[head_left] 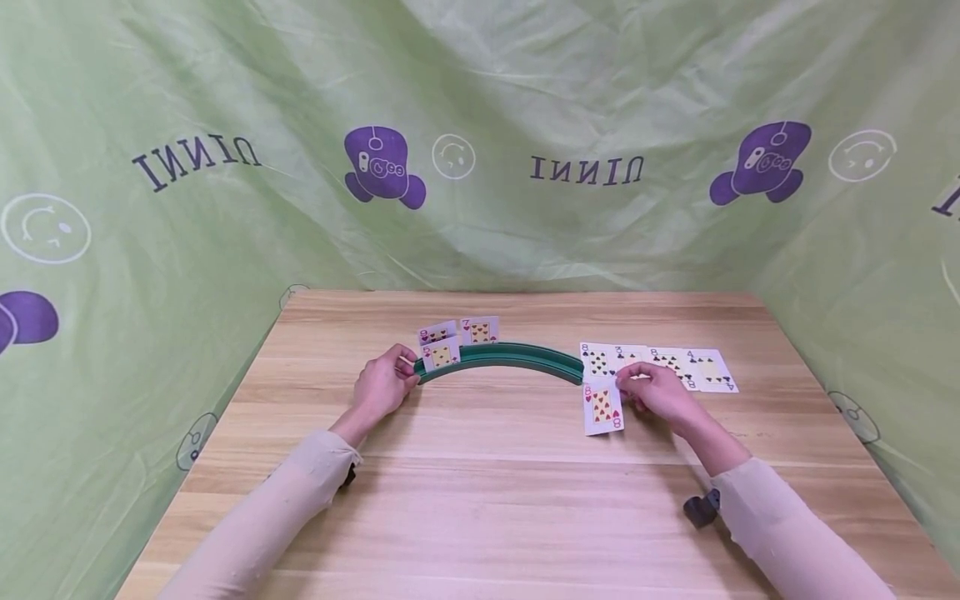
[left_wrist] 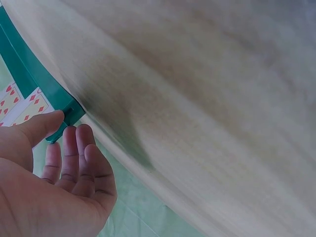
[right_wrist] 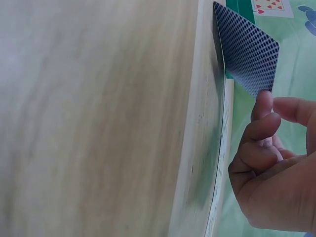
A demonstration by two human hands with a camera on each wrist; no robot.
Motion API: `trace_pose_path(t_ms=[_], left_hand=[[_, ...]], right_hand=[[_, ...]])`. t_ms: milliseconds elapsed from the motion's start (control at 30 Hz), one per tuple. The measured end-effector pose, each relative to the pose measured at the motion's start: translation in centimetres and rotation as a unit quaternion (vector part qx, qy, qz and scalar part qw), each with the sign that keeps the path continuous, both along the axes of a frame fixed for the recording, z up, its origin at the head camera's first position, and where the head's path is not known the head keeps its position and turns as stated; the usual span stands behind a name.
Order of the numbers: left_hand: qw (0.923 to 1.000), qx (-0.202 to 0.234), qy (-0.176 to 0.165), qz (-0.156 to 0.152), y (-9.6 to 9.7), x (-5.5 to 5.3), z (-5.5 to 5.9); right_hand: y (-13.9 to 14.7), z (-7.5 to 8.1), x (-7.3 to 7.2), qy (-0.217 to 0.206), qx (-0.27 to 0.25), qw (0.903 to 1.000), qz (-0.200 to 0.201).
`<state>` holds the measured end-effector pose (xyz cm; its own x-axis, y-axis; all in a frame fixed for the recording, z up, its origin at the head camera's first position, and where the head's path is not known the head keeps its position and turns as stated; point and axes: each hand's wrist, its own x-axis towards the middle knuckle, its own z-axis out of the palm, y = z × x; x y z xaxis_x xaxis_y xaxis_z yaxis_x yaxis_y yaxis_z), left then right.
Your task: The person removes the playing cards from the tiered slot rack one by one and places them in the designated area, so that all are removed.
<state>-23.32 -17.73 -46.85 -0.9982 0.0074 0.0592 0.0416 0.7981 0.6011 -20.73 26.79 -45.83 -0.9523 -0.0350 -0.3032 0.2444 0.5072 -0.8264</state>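
Presently, the right hand (head_left: 660, 393) grips the eight of hearts (head_left: 602, 408) by its upper right corner between thumb and index finger, the remaining fingers folded in toward the palm. The card faces the person, with its dark patterned back (right_wrist: 249, 47) toward the right wrist camera; from here it cannot be determined whether the lower edge contacts the tabletop. The eight of hearts is located just in front of the right end of the green curved rack (head_left: 517, 355). The left hand (head_left: 381, 385) grasps the opposite end of this rack, thumb on one side and fingertips against the other. Next to the left fingers, a diamond card (head_left: 441, 356) stands in the rack, with a red-marked card (head_left: 437, 332) partly hidden behind it; the seven of hearts (head_left: 480, 331) stands just to their right. The rack bows away from the person, its middle section running between the two hands. Beyond the right hand, a row of black-suited cards (head_left: 669, 357) lies face up, partly covered by that hand. Both wrists carry black devices (head_left: 701, 510) near the cuffs of pale sleeves (head_left: 787, 533). The work surface is a wood-grain table (head_left: 480, 492), bordered by green fabric (head_left: 480, 233) printed with purple figures (head_left: 386, 154) and lettering (head_left: 587, 169).
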Motion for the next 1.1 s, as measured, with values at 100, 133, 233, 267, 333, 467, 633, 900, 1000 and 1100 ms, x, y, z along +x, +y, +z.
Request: trace_pose_path(t_ms=[100, 133, 233, 267, 333, 467, 633, 900, 1000, 1100], left_hand=[[1.0, 0.001, 0.001, 0.001, -0.1, 0.0, 0.0], [1.0, 0.001, 0.001, 0.001, -0.1, -0.1, 0.0], [1.0, 0.001, 0.003, 0.0, -0.1, -0.1, 0.0], [1.0, 0.002, 0.004, 0.0, -0.1, -0.1, 0.0], [1.0, 0.001, 0.006, 0.0, -0.1, -0.2, 0.0], [1.0, -0.002, 0.006, -0.001, 0.0, -0.2, 0.0], [1.0, -0.001, 0.004, -0.001, 0.0, -0.2, 0.0], [1.0, 0.001, 0.008, -0.004, 0.0, -0.1, -0.1], [1.0, 0.0, 0.007, -0.003, 0.0, -0.1, -0.1], [1.0, -0.001, 0.006, -0.002, 0.0, -0.1, -0.1]], right_hand=[[0.2, 0.0, 0.0, 0.0, 0.005, 1.0, 0.006], [0.3, -0.1, 0.0, 0.0, 0.005, 1.0, 0.006], [0.7, -0.1, 0.1, -0.004, 0.006, 1.0, 0.007], [0.7, -0.1, 0.1, -0.006, 0.006, 0.9999, 0.006], [0.9, -0.1, 0.1, -0.009, 0.004, 0.9999, 0.008], [0.9, 0.1, 0.0, -0.01, 0.01, 0.9999, 0.008], [0.6, 0.4, -0.2, -0.006, 0.012, 0.9998, 0.013], [-0.3, 1.0, -0.6, -0.003, 0.003, 0.9998, 0.017], [-0.8, 1.1, -0.7, 0.004, -0.002, 0.9998, 0.021], [-1.4, 1.3, -0.9, 0.014, -0.008, 0.9995, 0.028]])
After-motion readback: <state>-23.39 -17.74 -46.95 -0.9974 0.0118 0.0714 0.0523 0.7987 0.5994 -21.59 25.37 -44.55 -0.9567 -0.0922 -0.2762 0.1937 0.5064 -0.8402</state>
